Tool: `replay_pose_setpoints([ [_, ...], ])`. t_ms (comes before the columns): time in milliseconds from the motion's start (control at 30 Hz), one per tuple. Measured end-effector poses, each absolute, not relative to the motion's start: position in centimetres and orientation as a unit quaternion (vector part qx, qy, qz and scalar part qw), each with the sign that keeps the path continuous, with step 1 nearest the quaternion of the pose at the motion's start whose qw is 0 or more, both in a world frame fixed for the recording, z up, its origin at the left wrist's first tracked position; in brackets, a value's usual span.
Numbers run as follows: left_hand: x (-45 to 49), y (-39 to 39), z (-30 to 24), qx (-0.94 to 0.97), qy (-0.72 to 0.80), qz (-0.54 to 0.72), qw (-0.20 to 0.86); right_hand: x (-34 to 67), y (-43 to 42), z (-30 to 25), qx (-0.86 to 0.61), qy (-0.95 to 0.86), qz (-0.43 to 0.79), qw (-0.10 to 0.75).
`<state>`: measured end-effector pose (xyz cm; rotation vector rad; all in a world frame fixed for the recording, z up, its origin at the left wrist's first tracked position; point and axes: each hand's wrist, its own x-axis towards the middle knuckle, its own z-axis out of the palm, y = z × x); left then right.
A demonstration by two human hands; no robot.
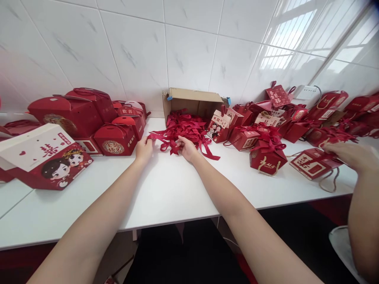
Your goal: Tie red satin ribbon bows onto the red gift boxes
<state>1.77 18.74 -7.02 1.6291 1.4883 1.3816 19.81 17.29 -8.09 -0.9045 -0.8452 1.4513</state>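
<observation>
Both my arms reach out over a white table (166, 189) to a heap of red ribbons (185, 128) that spills from a cardboard box (192, 100) lying on its side against the tiled wall. My left hand (144, 149) pinches the end of a ribbon at the heap's left edge. My right hand (187, 148) is closed on a bunch of ribbon at the heap's front.
Large red gift boxes (85, 112) and a white-and-red box with cartoon figures (44, 157) stand at the left. Several small red gift boxes (268, 156) crowd the right. Another person's hand (352, 156) rests on a flat red box (310, 165) at the right edge.
</observation>
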Motion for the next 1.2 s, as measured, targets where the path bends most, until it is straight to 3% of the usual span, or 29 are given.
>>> replay_pose_setpoints([
  [233, 3.9, 17.0, -7.2, 0.781, 0.451, 0.379, 0.208, 18.1, 15.7, -8.4, -0.352, -0.485, 0.576, 0.556],
  [433, 3.9, 16.8, -7.5, 0.821, 0.438, 0.314, 0.189, 18.2, 15.4, -8.4, -0.347, -0.504, 0.559, 0.559],
  [733, 4.1, 16.6, -7.6, 0.834, 0.444, 0.289, 0.157, 18.6, 16.4, -8.8, -0.364, -0.404, 0.603, 0.583],
  [1200, 3.5, 17.0, -6.9, 0.757, 0.528, 0.369, 0.107, 19.4, 16.5, -7.7, -0.338, -0.261, 0.65, 0.629],
])
